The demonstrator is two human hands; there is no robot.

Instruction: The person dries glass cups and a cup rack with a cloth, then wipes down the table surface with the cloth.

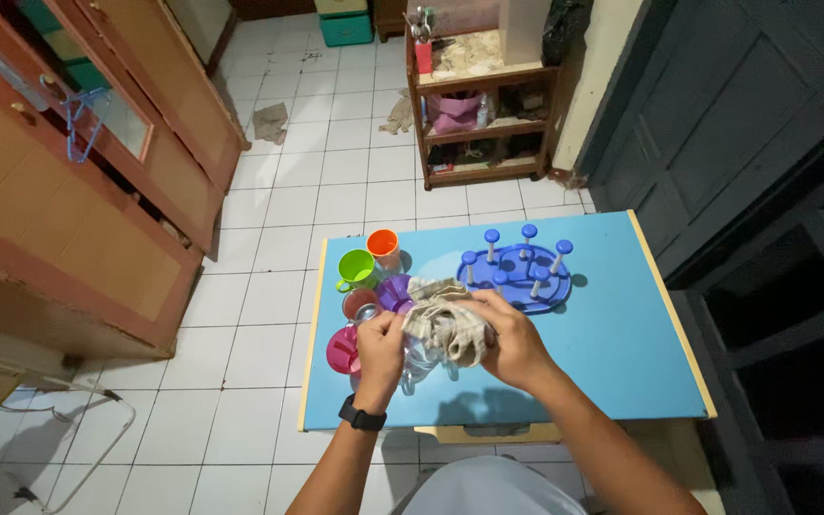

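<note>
My left hand [381, 345] grips a clear glass cup [422, 360] above the blue table [612, 353]. My right hand [512, 341] presses a beige checked cloth [442, 319] against that cup. Just behind the hands stand a purple cup [395, 292], a green mug [357, 270], an orange cup [383, 247], and a small clear glass [360, 305]. A pink cup [341, 349] sits left of my left hand. A blue cup rack with upright pegs [519, 275] stands empty to the right of the cups.
The small table has a yellow edge and stands on a white tiled floor [269, 315]. A wooden cabinet [69, 181] is at the left, a wooden shelf unit [479, 105] behind, and a dark door [736, 143] at the right.
</note>
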